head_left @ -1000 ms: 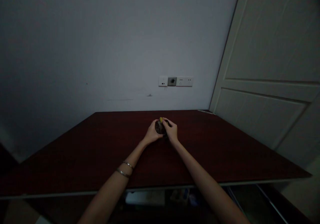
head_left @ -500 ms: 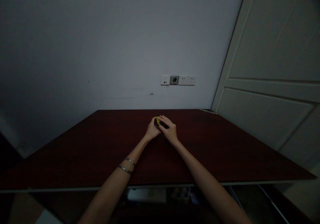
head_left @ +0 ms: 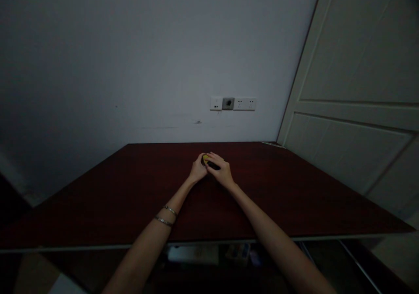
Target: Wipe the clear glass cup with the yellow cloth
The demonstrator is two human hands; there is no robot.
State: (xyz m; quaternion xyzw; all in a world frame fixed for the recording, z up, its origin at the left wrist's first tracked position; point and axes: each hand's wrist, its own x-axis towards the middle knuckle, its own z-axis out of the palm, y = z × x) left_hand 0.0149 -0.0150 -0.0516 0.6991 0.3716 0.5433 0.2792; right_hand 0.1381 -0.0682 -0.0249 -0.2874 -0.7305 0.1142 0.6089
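"Where's the small dark object (head_left: 214, 166)?"
"Over the reddish-brown table (head_left: 131, 193), clasped by the left hand (head_left: 197, 170)."
"The right hand (head_left: 224, 171)?"
"Curled against the yellow piece (head_left: 205, 159); whether pinching, I can't tell."

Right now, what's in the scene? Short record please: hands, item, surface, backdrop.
Left hand: curled around the item's left side
Right hand: fingers and thumb on the item, from the right
Item: small, dark and yellow; mostly covered, identity unclear
Bracelets: two, left forearm
Surface: dark red table
Backdrop: pale wall, sockets; paneled door at right
Light: dim
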